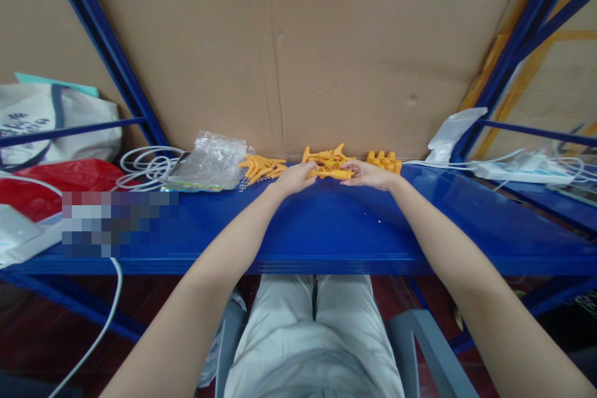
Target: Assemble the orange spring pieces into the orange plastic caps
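Both my hands are at the back of the blue table, on a group of orange plastic parts [325, 155]. My left hand [296, 179] is closed at the left end of the group, its fingertips around an orange part. My right hand [372, 175] has thumb and fingers on either side of the right end of an orange tube-like part [338, 173]. Left of my left hand lies a pile of orange pronged parts [261, 167], with small metal chains [244, 183] beside it. Blocky orange parts [384, 160] stand just behind my right hand.
A blue metal table [326, 230] runs across, backed by a cardboard sheet [298, 56]. On the left are a clear plastic bag [217, 161], coiled white cable [147, 168] and a red bag [93, 174]. A white power strip [522, 171] lies on the right.
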{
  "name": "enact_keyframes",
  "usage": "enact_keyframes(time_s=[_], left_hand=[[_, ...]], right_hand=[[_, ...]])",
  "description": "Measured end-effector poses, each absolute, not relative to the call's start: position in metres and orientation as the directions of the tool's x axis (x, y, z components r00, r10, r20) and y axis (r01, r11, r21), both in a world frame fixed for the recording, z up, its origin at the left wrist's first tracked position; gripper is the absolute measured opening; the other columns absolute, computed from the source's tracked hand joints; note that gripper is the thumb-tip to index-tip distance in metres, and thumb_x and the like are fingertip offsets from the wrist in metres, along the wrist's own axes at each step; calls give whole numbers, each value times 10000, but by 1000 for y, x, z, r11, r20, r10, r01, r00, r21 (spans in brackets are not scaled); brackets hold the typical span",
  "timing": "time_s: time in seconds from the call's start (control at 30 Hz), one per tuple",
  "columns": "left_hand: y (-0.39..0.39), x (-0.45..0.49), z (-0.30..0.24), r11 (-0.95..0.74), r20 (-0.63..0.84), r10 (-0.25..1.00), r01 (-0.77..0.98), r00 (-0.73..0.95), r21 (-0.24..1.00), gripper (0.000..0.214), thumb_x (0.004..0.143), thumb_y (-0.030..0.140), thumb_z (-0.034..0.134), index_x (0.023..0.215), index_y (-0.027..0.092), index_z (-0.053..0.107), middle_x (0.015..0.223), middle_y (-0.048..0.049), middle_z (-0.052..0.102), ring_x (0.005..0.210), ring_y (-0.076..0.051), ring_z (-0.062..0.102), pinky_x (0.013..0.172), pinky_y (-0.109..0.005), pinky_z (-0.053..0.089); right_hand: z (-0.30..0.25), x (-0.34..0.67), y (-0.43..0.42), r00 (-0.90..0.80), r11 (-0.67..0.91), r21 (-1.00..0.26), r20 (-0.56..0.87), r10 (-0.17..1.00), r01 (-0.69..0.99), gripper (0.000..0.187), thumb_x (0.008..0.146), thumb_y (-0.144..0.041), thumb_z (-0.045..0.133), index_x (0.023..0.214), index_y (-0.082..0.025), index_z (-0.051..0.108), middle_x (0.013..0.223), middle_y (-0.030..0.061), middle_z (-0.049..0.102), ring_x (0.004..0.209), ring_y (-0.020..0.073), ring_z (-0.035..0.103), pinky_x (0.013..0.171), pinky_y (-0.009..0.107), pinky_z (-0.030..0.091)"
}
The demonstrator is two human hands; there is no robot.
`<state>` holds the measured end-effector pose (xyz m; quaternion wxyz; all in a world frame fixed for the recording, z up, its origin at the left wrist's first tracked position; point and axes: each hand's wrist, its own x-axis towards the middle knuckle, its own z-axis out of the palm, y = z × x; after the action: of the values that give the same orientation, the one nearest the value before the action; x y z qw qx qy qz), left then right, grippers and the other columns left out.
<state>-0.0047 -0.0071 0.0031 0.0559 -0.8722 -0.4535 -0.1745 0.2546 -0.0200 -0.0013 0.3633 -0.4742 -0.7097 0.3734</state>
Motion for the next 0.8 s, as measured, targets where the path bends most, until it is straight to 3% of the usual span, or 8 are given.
enact_keyframes(time_s=[0.17, 0.27, 0.47, 0.7, 0.8], left_hand=[[-8, -5, 4, -576, 395, 766, 814, 507, 72, 281, 959, 228, 558, 1228, 202, 636, 1250, -102, 728, 1146, -250, 700, 927, -319, 524], [-7, -5, 3, -580, 412, 757, 812, 507, 67, 295, 959, 224, 554, 1242, 197, 633, 1258, -107, 727, 1152, -256, 697, 924, -325, 522], [-5, -7, 2, -567, 415, 763, 821, 495, 64, 330, 953, 240, 568, 1277, 215, 624, 1254, -90, 734, 1139, -243, 700, 914, -309, 515], [-4, -7, 2, -565, 403, 767, 823, 499, 57, 313, 955, 260, 564, 1257, 216, 633, 1233, -91, 744, 1128, -248, 706, 898, -310, 524], [-5, -8, 2, -565, 412, 764, 823, 496, 56, 321, 953, 249, 561, 1262, 202, 633, 1224, -102, 745, 1121, -252, 709, 912, -321, 525]], right_hand=[[8, 249, -30, -250, 111, -956, 42, 967, 270, 57, 983, -216, 650, 960, -175, 618, 1039, 116, 757, 962, 183, 763, 913, 313, 578], [8, 244, -31, -254, 61, -971, 0, 967, 230, 234, 1055, -351, 551, 940, -162, 628, 913, 129, 770, 820, 175, 771, 853, 318, 600], [3, 241, -27, -219, 37, -975, -12, 976, 218, 433, 997, -609, 556, 1158, -211, 611, 831, 122, 778, 698, 231, 765, 707, 398, 644], [6, 245, -30, -303, 9, -972, -64, 951, 233, 380, 983, -218, 671, 1315, -208, 487, 960, 84, 786, 735, 160, 767, 793, 303, 637], [6, 243, -30, -304, 25, -971, -50, 951, 239, 210, 1031, -317, 604, 1186, -184, 559, 897, 93, 781, 669, 159, 746, 702, 283, 629]])
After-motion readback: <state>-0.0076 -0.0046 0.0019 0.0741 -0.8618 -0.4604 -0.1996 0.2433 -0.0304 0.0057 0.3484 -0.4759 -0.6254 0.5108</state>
